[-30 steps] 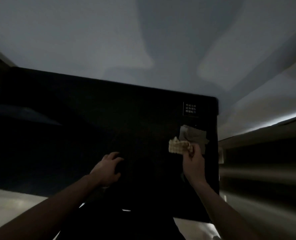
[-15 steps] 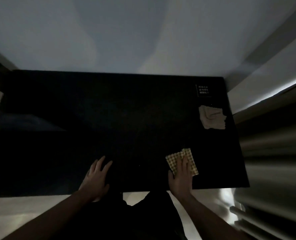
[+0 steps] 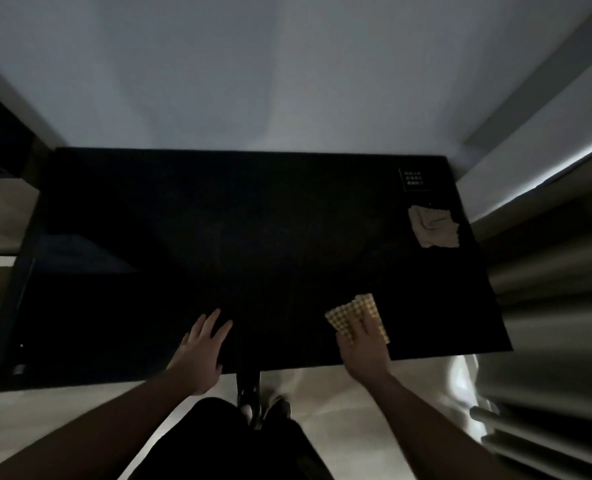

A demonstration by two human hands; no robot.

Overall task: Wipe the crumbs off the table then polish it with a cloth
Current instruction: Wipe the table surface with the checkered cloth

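Note:
A black table [image 3: 218, 237] fills the middle of the dim head view. My right hand [image 3: 365, 348] lies flat on a yellow checked cloth [image 3: 348, 317] near the table's front right edge, pressing it to the surface. My left hand [image 3: 202, 351] rests flat on the front edge, fingers spread, holding nothing. A crumpled beige cloth [image 3: 433, 226] lies at the far right of the table. No crumbs show in this dark light.
A small black card with white print [image 3: 414, 180] sits at the table's far right corner. A pale wall [image 3: 253, 81] stands behind the table. Grey curtain folds [image 3: 557, 323] hang at the right. My dark-trousered legs and feet [image 3: 253, 410] stand below the front edge.
My right hand came from beside the beige cloth back to the front edge and laid the checked cloth flat. My left hand opened flat. Little differs over the last half second.

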